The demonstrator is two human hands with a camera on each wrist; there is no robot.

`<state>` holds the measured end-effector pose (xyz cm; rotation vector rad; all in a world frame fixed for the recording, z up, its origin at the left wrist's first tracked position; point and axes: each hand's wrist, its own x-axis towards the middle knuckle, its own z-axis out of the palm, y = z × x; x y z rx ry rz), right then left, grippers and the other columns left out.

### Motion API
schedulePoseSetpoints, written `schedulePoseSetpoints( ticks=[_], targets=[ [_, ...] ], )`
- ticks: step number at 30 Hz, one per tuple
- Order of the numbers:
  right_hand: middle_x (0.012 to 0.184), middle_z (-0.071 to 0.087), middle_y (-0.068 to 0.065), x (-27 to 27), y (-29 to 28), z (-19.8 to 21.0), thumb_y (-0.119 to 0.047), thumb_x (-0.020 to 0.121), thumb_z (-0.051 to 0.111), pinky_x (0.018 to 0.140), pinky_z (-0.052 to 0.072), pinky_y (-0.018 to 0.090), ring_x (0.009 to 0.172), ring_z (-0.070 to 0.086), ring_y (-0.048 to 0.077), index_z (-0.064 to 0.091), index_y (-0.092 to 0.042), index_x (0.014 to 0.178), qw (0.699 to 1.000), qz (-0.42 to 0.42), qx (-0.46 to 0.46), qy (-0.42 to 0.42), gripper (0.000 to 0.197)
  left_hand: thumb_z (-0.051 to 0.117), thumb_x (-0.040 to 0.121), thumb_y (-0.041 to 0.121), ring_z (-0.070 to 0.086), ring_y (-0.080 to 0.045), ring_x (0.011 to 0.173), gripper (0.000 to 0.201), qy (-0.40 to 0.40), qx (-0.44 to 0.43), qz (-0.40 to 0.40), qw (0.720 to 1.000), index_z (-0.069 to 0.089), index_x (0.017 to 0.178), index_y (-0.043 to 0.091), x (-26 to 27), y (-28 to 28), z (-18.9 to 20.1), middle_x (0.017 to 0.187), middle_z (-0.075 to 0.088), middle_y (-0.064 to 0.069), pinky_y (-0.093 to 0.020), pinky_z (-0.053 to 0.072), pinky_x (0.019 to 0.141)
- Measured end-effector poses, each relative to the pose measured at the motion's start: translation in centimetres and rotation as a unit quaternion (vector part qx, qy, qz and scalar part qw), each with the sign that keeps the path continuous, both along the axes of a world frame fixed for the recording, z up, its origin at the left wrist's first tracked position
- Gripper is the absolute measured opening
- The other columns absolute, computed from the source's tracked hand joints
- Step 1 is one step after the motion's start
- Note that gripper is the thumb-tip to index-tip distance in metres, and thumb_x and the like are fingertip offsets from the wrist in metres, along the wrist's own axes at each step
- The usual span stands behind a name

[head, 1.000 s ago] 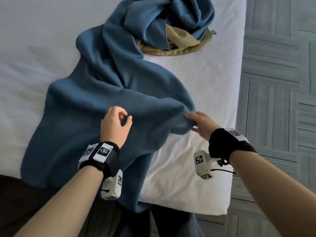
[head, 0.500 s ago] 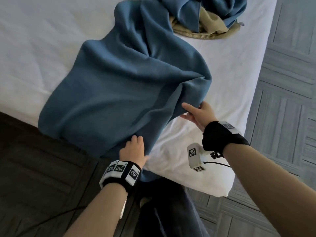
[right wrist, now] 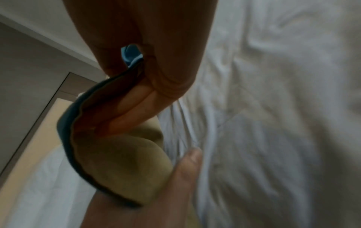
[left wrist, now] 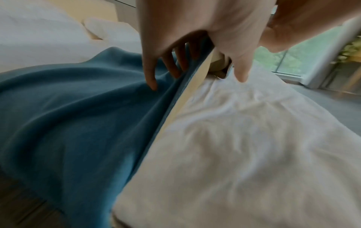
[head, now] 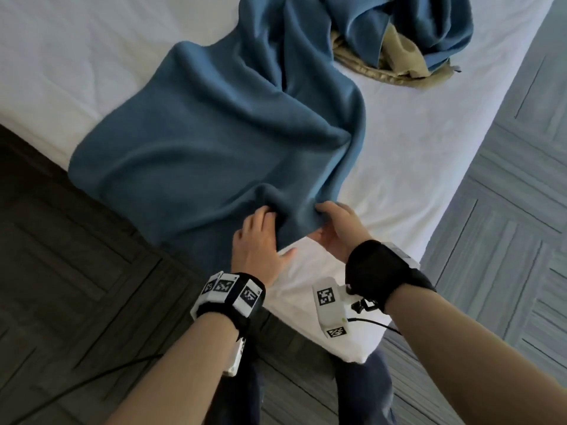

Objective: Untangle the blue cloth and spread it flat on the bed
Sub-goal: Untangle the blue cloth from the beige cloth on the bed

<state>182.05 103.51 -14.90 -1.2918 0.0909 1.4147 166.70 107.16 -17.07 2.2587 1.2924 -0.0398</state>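
While right fingers (right wrist: 129,108) pinched the near edge of the blue cloth (head: 214,142) and left fingers (left wrist: 150,74) lay spread beside them, its long axis ran straight away from them, the far end bunched.

Head view looks down on bed (head: 399,148); wrist views close, all share blue cloth (head: 214,142) edge.

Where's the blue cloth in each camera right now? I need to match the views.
Head: the blue cloth runs from top right down to lower centre.
Left wrist: it fills the left half, under the left hand.
Right wrist: only its dark edge, centre-left, pinched by the right hand.
Shared landmark: the white sheet, right of the cloth in all three.
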Motion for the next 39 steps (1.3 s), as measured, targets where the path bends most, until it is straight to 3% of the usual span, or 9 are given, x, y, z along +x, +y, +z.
schedulePoseSetpoints(
  ticks=[3, 5, 13, 19, 21, 24, 27, 33, 39],
  targets=[
    [0.078, 0.071, 0.007, 2.2, -0.8, 0.2, 0.002, 0.09, 0.041, 0.063, 0.06, 0.032, 0.068, 0.069, 0.017, 0.058, -0.006, 0.1, 0.998, 0.043, 0.032, 0.022, 0.022, 0.051, 0.086, 0.019, 0.05, -0.029, 0.112, 0.026, 0.017, 0.022, 0.082, 0.996, 0.049, 0.111, 0.014, 1.8, -0.7, 0.1, 0.121, 0.051, -0.006, -0.043, 0.042, 0.079],
    [0.081, 0.065, 0.006, 4.9, -1.2, 0.4, 0.003, 0.087, 0.044, 0.07, 0.059, 0.034, 0.075, 0.064, 0.019, 0.059, -0.011, 0.094, 0.999, 0.035, 0.034, 0.005, 0.021, 0.043, 0.086, 0.007, 0.051, -0.031, 0.107, 0.025, 0.055, -0.002, 0.111, 0.992, 0.048, 0.111, 0.012, 1.7, -1.8, 0.2, 0.115, 0.05, -0.008, -0.044, 0.042, 0.072],
    [0.075, 0.056, 0.008, 12.4, -0.8, -0.1, 0.007, 0.084, 0.046, 0.064, 0.049, 0.031, 0.073, 0.056, 0.022, 0.054, -0.01, 0.074, 0.997, 0.067, -0.033, -0.03, 0.021, 0.037, 0.091, 0.009, 0.041, -0.026, 0.12, 0.032, 0.288, -0.044, 0.128, 0.948, 0.048, 0.12, 0.019, 0.3, -8.5, -0.7, 0.125, 0.043, -0.006, -0.047, 0.044, 0.089],
    [0.105, 0.053, 0.013, 13.2, -1.0, -2.7, 0.005, 0.083, 0.058, 0.078, 0.05, 0.041, 0.09, 0.052, 0.028, 0.048, -0.004, 0.12, 0.934, 0.196, -0.207, -0.215, 0.039, 0.066, 0.079, 0.014, 0.025, -0.027, 0.132, 0.058, 0.378, -0.233, 0.156, 0.882, 0.038, 0.13, 0.018, 0.7, -8.7, -0.5, 0.136, 0.028, -0.005, -0.06, 0.035, 0.101],
    [0.108, 0.055, 0.007, 14.2, -0.9, -2.6, -0.01, 0.08, 0.068, 0.082, 0.052, 0.047, 0.095, 0.054, 0.026, 0.048, -0.009, 0.12, 0.885, 0.316, -0.229, -0.254, 0.045, 0.074, 0.07, 0.02, 0.025, -0.027, 0.133, 0.074, 0.36, -0.267, 0.15, 0.881, 0.034, 0.132, 0.018, 0.9, -8.1, -0.3, 0.137, 0.026, -0.004, -0.057, 0.037, 0.1],
    [0.12, 0.048, 0.006, 16.3, 0.4, -2.4, -0.022, 0.081, 0.069, 0.089, 0.048, 0.047, 0.104, 0.047, 0.024, 0.033, -0.011, 0.136, 0.833, 0.386, -0.249, -0.309, 0.067, 0.063, 0.081, 0.018, 0.028, -0.023, 0.135, 0.062, 0.296, -0.229, 0.159, 0.914, 0.034, 0.136, 0.023, 2.2, -6.0, 0.0, 0.142, 0.028, -0.001, -0.053, 0.036, 0.102],
    [0.146, 0.037, 0.012, 18.3, 2.8, -1.9, -0.022, 0.082, 0.066, 0.094, 0.046, 0.042, 0.126, 0.043, 0.03, 0.022, -0.01, 0.146, 0.812, 0.375, -0.23, -0.384, 0.078, 0.054, 0.088, 0.021, 0.037, -0.022, 0.132, 0.045, 0.221, -0.162, 0.161, 0.948, 0.042, 0.131, 0.024, 4.5, -3.2, 0.5, 0.141, 0.035, 0.0, -0.046, 0.037, 0.102],
    [0.141, 0.042, 0.016, 23.0, 5.9, -0.3, -0.018, 0.085, 0.059, 0.104, 0.037, 0.038, 0.128, 0.043, 0.03, 0.035, -0.01, 0.139, 0.777, 0.354, -0.174, -0.491, 0.059, 0.049, 0.089, 0.019, 0.046, -0.02, 0.124, 0.039, 0.142, -0.173, 0.123, 0.967, 0.045, 0.128, 0.024, 11.0, 0.2, 1.3, 0.14, 0.039, 0.002, -0.038, 0.038, 0.098],
    [0.143, 0.034, 0.012, 31.3, 11.1, 0.2, -0.017, 0.078, 0.066, 0.106, 0.031, 0.047, 0.135, 0.027, 0.031, 0.032, -0.013, 0.141, 0.661, 0.285, -0.101, -0.686, 0.071, 0.05, 0.084, 0.009, 0.059, -0.02, 0.108, 0.035, 0.016, -0.093, 0.147, 0.985, 0.053, 0.117, 0.021, 19.7, 4.0, 1.5, 0.125, 0.052, 0.003, -0.037, 0.045, 0.089]
  ],
)
